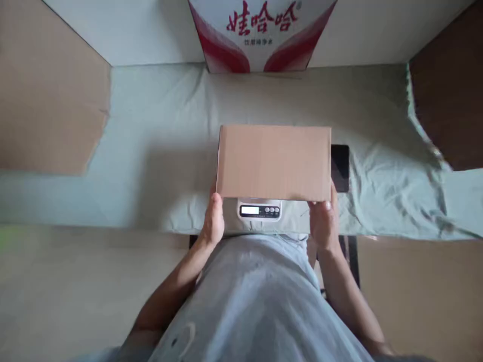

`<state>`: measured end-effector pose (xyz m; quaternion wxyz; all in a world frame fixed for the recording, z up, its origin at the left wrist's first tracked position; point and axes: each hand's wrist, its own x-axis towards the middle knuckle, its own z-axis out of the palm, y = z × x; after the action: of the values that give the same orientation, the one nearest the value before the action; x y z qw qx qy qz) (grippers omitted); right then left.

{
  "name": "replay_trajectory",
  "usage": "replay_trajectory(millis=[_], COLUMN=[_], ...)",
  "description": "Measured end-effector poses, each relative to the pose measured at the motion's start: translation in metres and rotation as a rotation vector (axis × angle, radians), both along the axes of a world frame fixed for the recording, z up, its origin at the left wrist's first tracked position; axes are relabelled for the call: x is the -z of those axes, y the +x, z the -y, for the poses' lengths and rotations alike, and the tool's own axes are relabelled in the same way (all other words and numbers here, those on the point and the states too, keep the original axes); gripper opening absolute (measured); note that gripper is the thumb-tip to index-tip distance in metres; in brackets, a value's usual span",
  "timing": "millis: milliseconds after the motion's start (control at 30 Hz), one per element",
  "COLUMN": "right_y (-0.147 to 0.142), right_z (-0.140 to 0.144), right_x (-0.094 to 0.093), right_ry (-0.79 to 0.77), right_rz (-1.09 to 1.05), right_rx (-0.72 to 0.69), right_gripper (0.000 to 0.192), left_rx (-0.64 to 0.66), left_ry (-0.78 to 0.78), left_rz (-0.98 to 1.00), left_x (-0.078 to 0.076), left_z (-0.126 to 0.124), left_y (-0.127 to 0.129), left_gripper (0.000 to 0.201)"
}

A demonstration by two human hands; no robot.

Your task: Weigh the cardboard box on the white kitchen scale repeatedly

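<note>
A brown cardboard box [274, 162] is held between my two hands, over a white digital scale [259, 218]. My left hand [214, 219] grips its left side near the front corner, thumb at the edge. At the opposite end, my right hand [323, 221] holds the right front corner, with some fingers out of sight under and behind the box. Only the scale's front shows, with a lit display and several buttons; its platform is hidden by the box. Whether the box touches the scale I cannot tell.
A dark phone-like slab [340, 168] lies partly behind the box's right side. A pale green cloth [169, 110] covers the table, wrinkled at right. At the back stands a white and red printed carton [260, 37]. Large cardboard panels [49, 90] flank the sides.
</note>
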<state>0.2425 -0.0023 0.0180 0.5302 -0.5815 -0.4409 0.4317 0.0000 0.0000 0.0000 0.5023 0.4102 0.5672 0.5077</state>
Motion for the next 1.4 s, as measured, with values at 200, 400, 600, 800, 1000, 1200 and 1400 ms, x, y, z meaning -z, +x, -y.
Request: replay_trajectory(millis=[200,400,600,800,1000,1200,1400], right_y=[0.001,-0.006,0.002,0.006,0.004,0.01,0.005], right_z=[0.004,-0.009,-0.022,-0.022,-0.02,-0.008,-0.001], right_x=[0.004,0.008,0.026,0.041,0.047,0.026,-0.004], right_ry=[-0.024,-0.019,-0.144,-0.153,-0.085,-0.06,0.012], right_rz=[0.022,-0.202,-0.334,-0.316,-0.289,-0.237,-0.08], right_rx=[-0.044,-0.012,0.005,0.019,0.011,0.12,0.067], right_gripper=[0.056,0.058,0.061,0.055,0.051,0.048,0.055], left_rx=[0.039,0.009,-0.056,-0.059,-0.062,-0.067,-0.016], left_ry=[-0.038,0.059,0.014,-0.095,-0.119,0.056,0.032], left_rz=[0.005,0.012,0.052,0.001,-0.017,-0.021,-0.037], left_x=[0.003,0.014,0.03,0.042,0.048,0.022,-0.01], left_z=[0.008,0.003,-0.018,-0.02,-0.017,0.001,0.01], left_y=[-0.002,-0.008,-0.018,-0.022,-0.024,-0.027,-0.011], left_gripper=[0.06,0.064,0.067,0.072,0.067,0.058,0.059])
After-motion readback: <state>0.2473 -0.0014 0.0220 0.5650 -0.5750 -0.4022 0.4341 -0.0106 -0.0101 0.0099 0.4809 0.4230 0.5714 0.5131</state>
